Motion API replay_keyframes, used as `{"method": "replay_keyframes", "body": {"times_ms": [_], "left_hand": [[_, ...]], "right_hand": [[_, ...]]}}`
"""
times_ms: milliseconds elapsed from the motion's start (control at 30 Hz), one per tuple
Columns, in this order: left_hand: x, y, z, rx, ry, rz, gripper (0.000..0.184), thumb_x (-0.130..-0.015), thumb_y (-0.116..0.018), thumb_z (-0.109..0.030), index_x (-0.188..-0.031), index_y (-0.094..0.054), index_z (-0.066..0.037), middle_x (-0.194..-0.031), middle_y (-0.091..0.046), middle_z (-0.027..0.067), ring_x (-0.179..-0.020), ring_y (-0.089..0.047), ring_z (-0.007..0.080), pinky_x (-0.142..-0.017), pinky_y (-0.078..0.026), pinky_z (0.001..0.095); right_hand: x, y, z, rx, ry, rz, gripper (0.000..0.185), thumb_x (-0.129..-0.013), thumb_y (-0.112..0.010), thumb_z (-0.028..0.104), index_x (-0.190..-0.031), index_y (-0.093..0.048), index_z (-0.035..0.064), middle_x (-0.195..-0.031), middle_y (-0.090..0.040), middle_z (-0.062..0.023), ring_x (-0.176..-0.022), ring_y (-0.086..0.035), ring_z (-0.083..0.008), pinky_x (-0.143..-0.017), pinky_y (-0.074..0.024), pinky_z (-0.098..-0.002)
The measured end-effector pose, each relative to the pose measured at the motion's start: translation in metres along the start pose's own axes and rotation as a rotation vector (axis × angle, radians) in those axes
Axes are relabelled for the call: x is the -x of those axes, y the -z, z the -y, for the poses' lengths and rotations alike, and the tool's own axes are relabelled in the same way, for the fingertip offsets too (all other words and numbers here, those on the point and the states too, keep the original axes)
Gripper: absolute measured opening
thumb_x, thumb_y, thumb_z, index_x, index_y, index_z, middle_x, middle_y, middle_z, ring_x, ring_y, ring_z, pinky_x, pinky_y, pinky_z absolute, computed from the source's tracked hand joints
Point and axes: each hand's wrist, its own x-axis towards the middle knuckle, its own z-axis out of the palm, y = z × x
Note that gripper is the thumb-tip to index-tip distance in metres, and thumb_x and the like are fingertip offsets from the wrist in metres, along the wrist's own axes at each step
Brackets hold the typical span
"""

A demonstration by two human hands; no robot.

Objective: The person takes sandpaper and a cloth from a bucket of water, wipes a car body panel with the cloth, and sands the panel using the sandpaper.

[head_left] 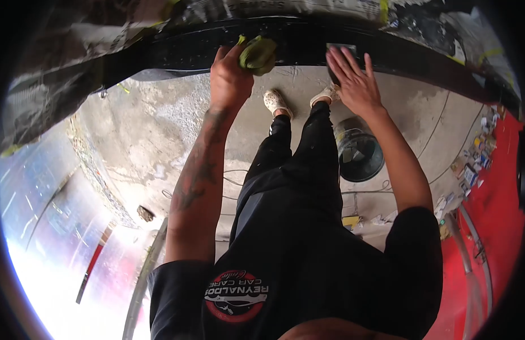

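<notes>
My left hand (231, 73) is closed around a bunched yellow-green cloth (258, 56), held at the near edge of a long black panel (301, 41). To the right, my right hand (356, 82) holds a small dark sheet (340, 47), which looks like sandpaper, against the same panel. Its fingers lie extended over the sheet, and the thumb is hidden. Part of the sheet shows beyond the fingertips and along the left side of the hand. Pale specks and wet-looking spots dot the panel's surface.
Clear plastic sheeting (41, 93) covers parts around the panel. A dark bucket (360, 150) stands on the concrete floor (155, 122), right of my legs. Thin cables (438, 127) run across the floor. Small boxes and litter (472, 170) line the red surface (503, 187) at right.
</notes>
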Motion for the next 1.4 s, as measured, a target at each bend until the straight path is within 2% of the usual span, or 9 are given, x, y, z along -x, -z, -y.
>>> {"method": "replay_keyframes", "body": {"times_ms": [433, 533, 567, 833, 933, 1067, 1167, 1267, 1400], "left_hand": [[0.188, 0.07, 0.087, 0.046, 0.607, -0.005, 0.023, -0.075, -0.059, 0.004, -0.098, -0.063, 0.0, -0.095, -0.064, 0.0224, -0.087, -0.062, 0.0473, -0.073, -0.051, 0.0476], [0.215, 0.092, 0.104, 0.193, 0.899, 0.045, 0.023, -0.076, -0.059, 0.004, -0.099, -0.065, 0.0, -0.097, -0.067, 0.0195, -0.085, -0.068, 0.0353, -0.071, -0.053, 0.0413], [0.222, 0.107, 0.103, 0.468, 1.008, 0.047, 0.035, -0.084, -0.058, 0.001, -0.119, -0.063, -0.001, -0.1, -0.07, 0.0075, -0.086, -0.067, 0.0132, -0.074, -0.055, 0.0315], [0.13, 0.138, 0.089, 0.727, 0.772, -0.294, 0.066, -0.09, -0.071, -0.014, -0.144, -0.035, -0.002, -0.116, -0.059, 0.0151, -0.09, -0.064, 0.0184, -0.076, -0.056, 0.0332], [0.061, 0.11, 0.099, 0.006, 0.339, -0.36, 0.067, -0.089, -0.072, -0.019, -0.146, -0.039, -0.004, -0.126, -0.055, 0.0269, -0.111, -0.057, 0.0389, -0.098, -0.047, 0.0456], [-0.003, 0.055, 0.148, -0.649, 0.336, -0.275, 0.067, -0.087, -0.066, -0.026, -0.147, -0.041, -0.01, -0.118, -0.051, 0.0275, -0.099, -0.058, 0.0403, -0.081, -0.049, 0.047], [-0.014, 0.03, 0.128, -0.554, 0.369, -0.276, 0.066, -0.082, -0.07, -0.034, -0.142, -0.048, -0.015, -0.109, -0.055, 0.0235, -0.095, -0.061, 0.0409, -0.077, -0.053, 0.0479], [0.006, -0.002, 0.105, -0.405, -0.017, -0.026, 0.054, -0.085, -0.067, -0.029, -0.136, -0.053, -0.017, -0.105, -0.058, 0.0237, -0.082, -0.064, 0.04, -0.065, -0.055, 0.0478], [0.001, 0.041, 0.154, -0.489, 0.188, -0.263, 0.032, -0.088, -0.062, -0.025, -0.119, -0.061, -0.016, -0.097, -0.058, 0.0231, -0.078, -0.065, 0.0389, -0.063, -0.055, 0.0502]], "right_hand": [[-0.199, 0.025, 0.245, -0.102, 0.455, -0.291, 0.073, -0.095, -0.052, 0.031, -0.159, -0.022, 0.015, -0.168, -0.015, 0.0008, -0.153, -0.017, -0.0214, -0.123, -0.0111, -0.0541], [-0.209, 0.028, 0.266, -0.16, 0.419, -0.311, 0.079, -0.093, -0.058, 0.039, -0.159, -0.023, 0.0169, -0.168, -0.015, 0.0026, -0.153, -0.016, -0.0199, -0.123, -0.0105, -0.0536], [-0.197, 0.023, 0.246, -0.171, 0.421, -0.291, 0.081, -0.091, -0.06, 0.041, -0.159, -0.023, 0.0176, -0.168, -0.015, 0.0031, -0.153, -0.017, -0.0195, -0.123, -0.011, -0.0539], [-0.081, 0.009, 0.094, -0.008, 0.022, -0.191, 0.08, -0.092, -0.062, 0.04, -0.159, -0.023, 0.0198, -0.166, -0.019, 0.0027, -0.153, -0.018, -0.0192, -0.121, -0.0128, -0.0565], [-0.068, 0.013, 0.088, 0.05, -0.02, -0.155, 0.077, -0.094, -0.059, 0.037, -0.159, -0.022, 0.0165, -0.167, -0.019, 0.0006, -0.153, -0.019, -0.0196, -0.122, -0.0133, -0.0549], [-0.067, 0.018, 0.083, 0.032, 0.045, -0.11, 0.084, -0.091, -0.063, 0.03, -0.159, -0.019, 0.0071, -0.167, -0.015, -0.0081, -0.153, -0.019, -0.0239, -0.123, -0.0156, -0.0479], [-0.07, 0.001, 0.079, -0.066, 0.117, -0.172, 0.092, -0.086, -0.069, 0.025, -0.158, -0.016, 0.003, -0.166, -0.015, -0.0136, -0.152, -0.018, -0.0299, -0.124, -0.018, -0.0443], [-0.086, 0.0, 0.096, -0.1, 0.132, -0.225, 0.091, -0.087, -0.068, 0.027, -0.158, -0.016, 0.0024, -0.165, -0.016, -0.014, -0.153, -0.018, -0.0303, -0.124, -0.0185, -0.0445], [-0.096, 0.002, 0.119, -0.115, 0.046, -0.238, 0.084, -0.091, -0.066, 0.033, -0.156, -0.022, 0.001, -0.164, -0.019, -0.0157, -0.152, -0.02, -0.0313, -0.123, -0.0186, -0.0473]]}}
